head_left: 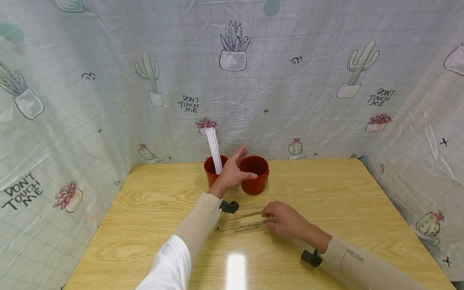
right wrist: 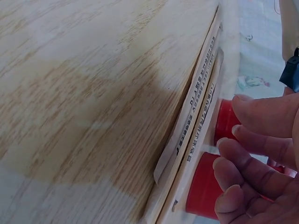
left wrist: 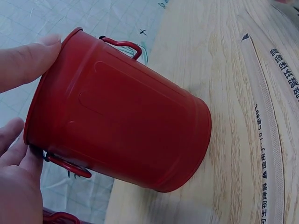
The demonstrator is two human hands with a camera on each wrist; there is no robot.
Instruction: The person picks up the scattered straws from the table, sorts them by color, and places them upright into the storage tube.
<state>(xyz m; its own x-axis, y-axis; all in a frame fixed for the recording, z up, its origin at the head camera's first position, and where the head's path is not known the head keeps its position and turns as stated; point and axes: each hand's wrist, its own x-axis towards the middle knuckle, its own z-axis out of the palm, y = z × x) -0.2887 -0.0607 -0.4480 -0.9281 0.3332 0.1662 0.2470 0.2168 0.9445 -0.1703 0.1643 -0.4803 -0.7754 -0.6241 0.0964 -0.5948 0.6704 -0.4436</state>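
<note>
My left hand (head_left: 232,171) spreads round the rim of the right-hand red bucket (head_left: 255,185), with the thumb along the front edge and straight fingers at its left side. In the left wrist view the thumb tip meets the rim of this bucket (left wrist: 135,116), while the fingers are partly hidden. My right hand (head_left: 287,219) hovers over the right ends of several paper-wrapped straws (head_left: 250,229) on the table. Its fingers bend loosely, and a gap shows between thumb and fingertips in the right wrist view. Printed text runs along the straw wrappers (right wrist: 198,100).
A second red bucket (head_left: 210,177) stands close on the left, holding a bundle of long white strips (head_left: 214,149) that lean upward. Behind the wooden table (head_left: 326,189) hangs a printed plastic sheet (head_left: 308,100). Both wrists carry small black cameras (head_left: 229,207).
</note>
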